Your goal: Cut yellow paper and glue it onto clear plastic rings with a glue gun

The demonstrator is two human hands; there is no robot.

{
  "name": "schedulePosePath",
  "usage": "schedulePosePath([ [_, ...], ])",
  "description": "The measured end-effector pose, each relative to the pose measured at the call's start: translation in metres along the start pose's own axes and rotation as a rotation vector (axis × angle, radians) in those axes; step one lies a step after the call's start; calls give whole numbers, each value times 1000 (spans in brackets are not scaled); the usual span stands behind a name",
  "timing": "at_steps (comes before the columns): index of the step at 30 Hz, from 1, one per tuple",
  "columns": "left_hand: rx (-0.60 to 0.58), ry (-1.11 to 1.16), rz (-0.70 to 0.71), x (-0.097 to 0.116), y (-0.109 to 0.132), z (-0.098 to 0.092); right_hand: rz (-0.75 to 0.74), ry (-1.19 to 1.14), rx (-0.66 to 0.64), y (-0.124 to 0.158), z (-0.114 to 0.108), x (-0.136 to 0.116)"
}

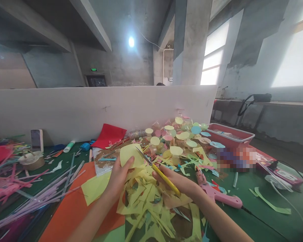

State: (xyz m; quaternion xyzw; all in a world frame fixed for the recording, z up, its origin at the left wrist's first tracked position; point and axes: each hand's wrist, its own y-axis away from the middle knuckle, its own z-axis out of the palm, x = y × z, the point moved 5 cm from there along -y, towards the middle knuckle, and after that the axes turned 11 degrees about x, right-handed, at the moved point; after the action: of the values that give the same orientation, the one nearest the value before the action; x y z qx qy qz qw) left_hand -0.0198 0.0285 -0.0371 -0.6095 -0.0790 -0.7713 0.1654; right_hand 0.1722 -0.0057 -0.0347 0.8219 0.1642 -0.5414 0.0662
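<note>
My left hand [119, 177] is closed on a piece of yellow paper [130, 154], thumb on top, holding it up over the table. My right hand [178, 183] grips yellow-handled scissors [158, 170]; the blades point up and left and meet the paper's right edge. Below both hands lies a heap of yellow paper offcuts [151, 205].
Paper-topped cups [176, 137] crowd the table behind the hands. A pink glue gun [217, 195] lies at right, a red tray [231, 134] beyond it. Orange sheets [73, 208], straws [35, 198], a tape roll [31, 160] and a phone [37, 140] sit left. A white partition [91, 111] closes the back.
</note>
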Motion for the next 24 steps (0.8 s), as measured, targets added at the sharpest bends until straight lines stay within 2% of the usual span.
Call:
schedulePosePath([
  [11, -4, 53, -5, 4, 2, 2, 37, -65, 46, -4, 3, 3],
  [17, -39, 44, -42, 5, 6, 7, -39, -12, 49, 0, 3, 0],
  [24, -58, 41, -61, 3, 6, 7, 18, -40, 83, -6, 4, 4],
])
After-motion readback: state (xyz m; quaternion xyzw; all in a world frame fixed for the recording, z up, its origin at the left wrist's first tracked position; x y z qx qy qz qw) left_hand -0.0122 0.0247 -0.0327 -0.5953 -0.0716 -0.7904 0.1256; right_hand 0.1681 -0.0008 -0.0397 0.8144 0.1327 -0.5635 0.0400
